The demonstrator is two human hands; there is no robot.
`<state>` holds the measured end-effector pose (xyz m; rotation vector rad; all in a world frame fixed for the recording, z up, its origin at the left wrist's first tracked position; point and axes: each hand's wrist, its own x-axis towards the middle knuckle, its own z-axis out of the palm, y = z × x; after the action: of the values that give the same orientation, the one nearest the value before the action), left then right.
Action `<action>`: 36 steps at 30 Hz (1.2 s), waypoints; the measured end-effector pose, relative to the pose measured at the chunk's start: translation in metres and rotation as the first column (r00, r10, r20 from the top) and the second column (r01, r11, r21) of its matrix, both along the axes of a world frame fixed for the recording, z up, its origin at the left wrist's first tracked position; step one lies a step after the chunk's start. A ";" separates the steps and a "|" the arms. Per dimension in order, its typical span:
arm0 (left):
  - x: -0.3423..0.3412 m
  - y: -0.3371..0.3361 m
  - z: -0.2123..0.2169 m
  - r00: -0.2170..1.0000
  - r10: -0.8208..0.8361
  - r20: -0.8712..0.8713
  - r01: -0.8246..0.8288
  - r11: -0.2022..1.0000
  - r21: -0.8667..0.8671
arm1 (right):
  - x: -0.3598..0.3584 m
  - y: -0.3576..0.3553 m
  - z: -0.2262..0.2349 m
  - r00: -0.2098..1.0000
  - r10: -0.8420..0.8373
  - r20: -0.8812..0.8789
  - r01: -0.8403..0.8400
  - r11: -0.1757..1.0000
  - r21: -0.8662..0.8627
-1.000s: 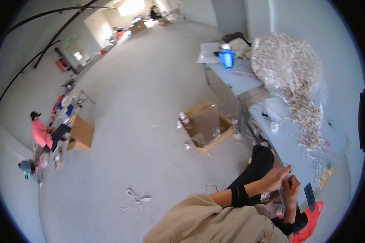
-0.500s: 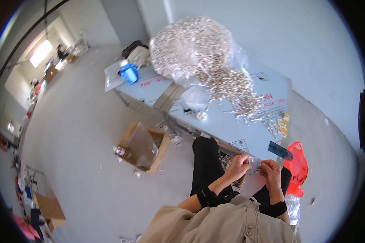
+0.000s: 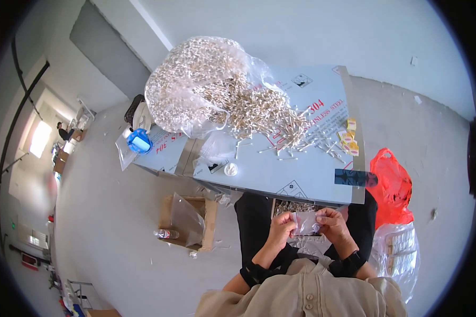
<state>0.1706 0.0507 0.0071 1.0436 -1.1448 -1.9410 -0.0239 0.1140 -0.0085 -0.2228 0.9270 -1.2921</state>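
Note:
A small clear plastic bag is stretched between my hands, above my lap. My left hand pinches one side of it, and my right hand pinches the other. Just beyond the bag, partly under the table edge, sits an open box full of small sticks that look like cotton swabs. On the table, a huge clear bag of cotton swabs lies on its side. A loose pile of swabs spills from it to the right.
Small yellow-and-white packets lie at the table's right edge, near a dark strip. A red plastic bag and a clear bag of packages are at my right. A cardboard box stands on the floor left; a blue container is on the table.
My view has swung to the right. The small bag, crumpled between my fingers before, is now held wider and flatter, with my hands farther apart. Both hands keep their grip.

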 end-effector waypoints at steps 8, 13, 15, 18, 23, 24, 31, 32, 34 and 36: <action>-0.007 0.005 -0.015 0.991 0.017 0.131 -0.004 0.995 -0.099 | -0.004 -0.002 0.006 0.973 0.100 -0.208 -0.063 0.982 0.180; -0.011 0.006 -0.010 0.975 -0.013 0.224 0.068 0.968 -0.241 | -0.009 0.005 -0.023 0.956 0.247 -0.162 -0.226 0.965 0.135; -0.014 0.006 -0.008 0.984 -0.016 0.177 0.049 0.981 -0.187 | -0.008 0.003 -0.023 0.979 0.120 -0.167 -0.094 0.983 0.156; -0.016 0.005 -0.013 0.993 -0.017 0.113 0.030 0.993 -0.113 | -0.005 0.001 -0.008 0.990 0.034 -0.140 -0.004 0.978 0.208; -0.021 0.001 -0.013 0.998 -0.014 0.064 0.018 0.998 -0.060 | -0.009 0.000 -0.016 0.977 0.091 -0.195 -0.054 0.981 0.185; -0.022 0.000 -0.013 0.997 0.029 0.068 -0.024 0.997 -0.075 | -0.009 -0.001 -0.017 0.978 0.086 -0.188 -0.050 0.981 0.186; -0.024 -0.006 -0.009 0.979 0.203 -0.018 -0.203 0.979 0.007 | -0.011 -0.001 -0.027 0.987 -0.159 -0.017 0.159 0.983 0.088; -0.024 -0.005 -0.010 0.980 0.197 -0.022 -0.196 0.980 0.017 | -0.011 0.000 -0.028 0.986 -0.165 0.027 0.163 0.983 0.080; -0.021 -0.005 -0.014 0.980 0.199 -0.022 -0.199 0.980 0.031 | -0.008 -0.002 -0.019 0.984 -0.163 0.072 0.158 0.984 0.078; -0.017 -0.006 -0.017 0.996 0.089 0.015 -0.089 0.996 0.030 | -0.006 -0.004 -0.006 0.983 -0.132 -0.124 0.145 0.983 0.109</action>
<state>0.1534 0.0446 -0.0097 1.1069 -1.0604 -1.8902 -0.0299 0.1096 -0.0142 -0.1443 1.1317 -1.3582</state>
